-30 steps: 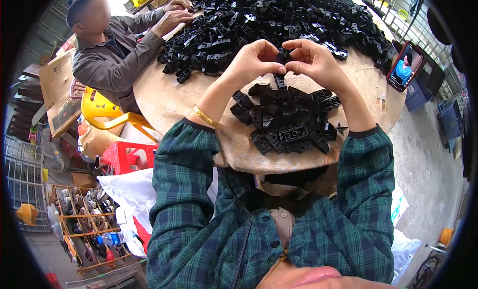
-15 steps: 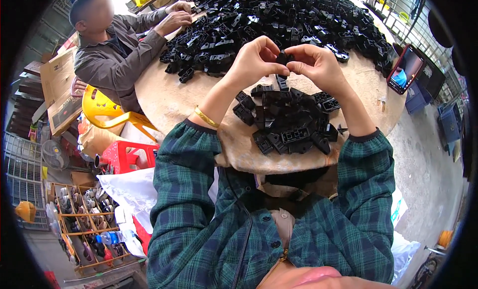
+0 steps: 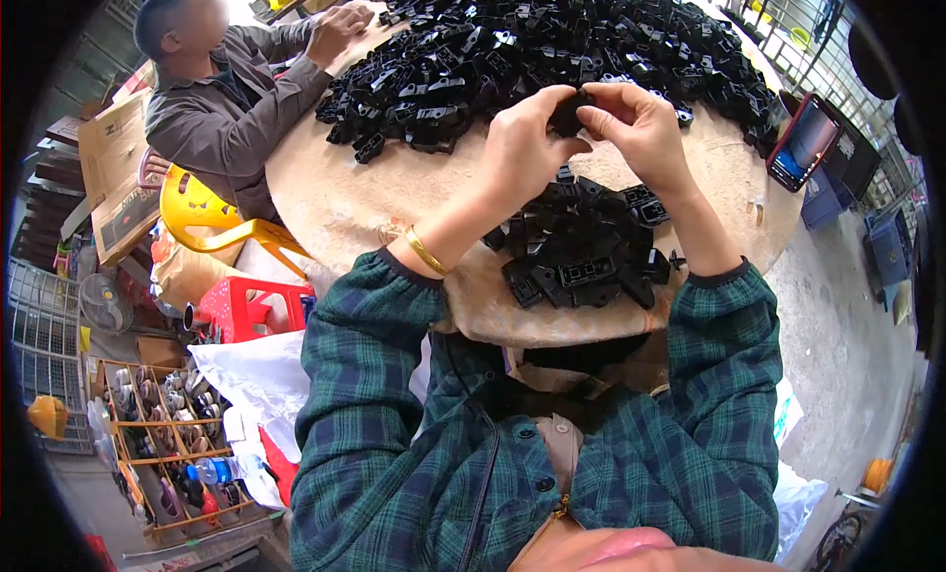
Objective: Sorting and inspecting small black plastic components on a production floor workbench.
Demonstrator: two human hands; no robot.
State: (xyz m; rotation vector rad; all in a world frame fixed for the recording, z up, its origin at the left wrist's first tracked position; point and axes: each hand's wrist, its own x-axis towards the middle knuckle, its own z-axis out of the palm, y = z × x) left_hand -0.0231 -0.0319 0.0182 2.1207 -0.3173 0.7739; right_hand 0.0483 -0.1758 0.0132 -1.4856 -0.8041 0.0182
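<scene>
Between my two hands, above the table, is a small black plastic part (image 3: 566, 117). My left hand (image 3: 524, 143) is closed on it from the left, its thumb bent underneath. The fingertips of my right hand (image 3: 631, 124) pinch it from the right. Its exact shape is hard to make out against the dark heap behind. Below my hands, near the table's front edge, lies a small cluster of black plastic parts (image 3: 581, 252). A large pile of similar black parts (image 3: 473, 69) covers the far side of the table.
The round table (image 3: 335, 198) has a beige covering. At its right edge stands a phone (image 3: 803, 143). Across at the left sits another person (image 3: 227, 109), hands near the pile. A yellow chair (image 3: 197, 212) and a red stool (image 3: 241, 311) are left of the table.
My left hand has turned and shifted right, and my right hand has moved slightly right, both still on the black part. The other person's hands have drawn back a little from the pile.
</scene>
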